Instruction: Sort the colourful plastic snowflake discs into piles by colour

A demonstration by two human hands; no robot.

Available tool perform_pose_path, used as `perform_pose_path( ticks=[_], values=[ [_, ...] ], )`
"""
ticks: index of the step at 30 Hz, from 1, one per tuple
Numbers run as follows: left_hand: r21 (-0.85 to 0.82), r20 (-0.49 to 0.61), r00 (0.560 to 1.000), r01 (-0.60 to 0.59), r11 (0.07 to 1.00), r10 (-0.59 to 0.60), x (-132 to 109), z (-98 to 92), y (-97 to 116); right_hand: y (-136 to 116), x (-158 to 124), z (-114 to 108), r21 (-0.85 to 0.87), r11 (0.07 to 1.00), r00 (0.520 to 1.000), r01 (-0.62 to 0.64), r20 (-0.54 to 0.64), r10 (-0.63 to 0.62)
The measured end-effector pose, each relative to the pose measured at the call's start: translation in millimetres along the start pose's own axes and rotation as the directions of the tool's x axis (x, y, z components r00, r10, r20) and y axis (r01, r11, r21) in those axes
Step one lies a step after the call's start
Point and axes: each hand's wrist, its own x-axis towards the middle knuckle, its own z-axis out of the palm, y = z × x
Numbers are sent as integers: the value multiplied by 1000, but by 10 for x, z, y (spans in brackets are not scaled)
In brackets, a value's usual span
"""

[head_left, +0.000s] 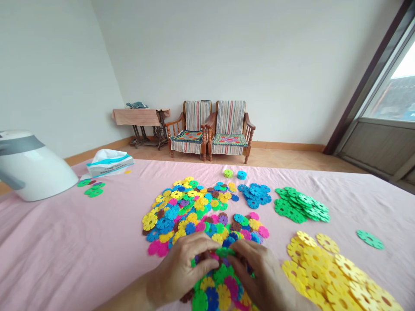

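Observation:
My left hand [184,270] and my right hand [256,272] meet at the bottom centre, with their fingers closed around a green plastic snowflake disc [225,252]. Below them sits a joined, multicoloured mass of snowflake discs [214,285], partly hidden by my hands. Just beyond lies a loose heap of mixed-colour discs [184,216]. A sorted yellow pile [333,276] lies close to my right hand.
The discs lie on a pink sheet [65,242]. Sorted blue [254,194] and green [300,205] piles lie beyond, with small stacks [235,174] at the far side. A tissue box [110,163] and white appliance [32,166] stand at left. Wooden armchairs [209,129] stand beyond.

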Motion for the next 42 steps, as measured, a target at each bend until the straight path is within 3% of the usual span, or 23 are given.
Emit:
perform_pose_path(
  ticks=[3,6,10,12,14,16,21,26,30,36,39,42],
  values=[
    [104,-48,998,47,993,-43,30,-84,-176,352,88,-253,-49,981,974,-188,-139,180],
    [203,-17,1000,20,979,-17,61,-111,-284,929,115,-614,-118,914,886,-388,-321,334],
    [275,61,998,-24,961,8,98,-64,-277,1603,26,-1042,-18,781,696,-624,-467,546],
    [286,79,997,-20,958,-3,118,-43,-269,1744,-17,-1154,28,719,599,-695,-531,600],
    [291,96,995,-6,957,-23,141,-36,-282,1749,-23,-1174,49,706,562,-706,-569,600],
    [291,102,994,-1,957,-30,161,-33,-310,1664,12,-1111,61,754,606,-654,-555,570],
    [298,55,998,-49,953,34,181,10,-357,1297,148,-805,7,864,776,-503,-437,455],
    [284,-126,988,-47,958,86,191,30,-351,796,184,-553,-17,935,887,-354,-323,330],
    [228,-233,970,-15,974,69,157,10,-289,323,205,-362,10,980,966,-201,-163,200],
    [106,-205,978,-26,994,47,58,58,-140,-138,233,-18,130,985,993,-115,20,114],
    [87,-240,971,4,996,17,53,40,-142,-53,313,17,78,988,991,-131,27,130],
    [80,-341,939,80,994,-48,72,-38,-215,278,488,-103,-13,968,967,-251,-55,250]
  ],
)
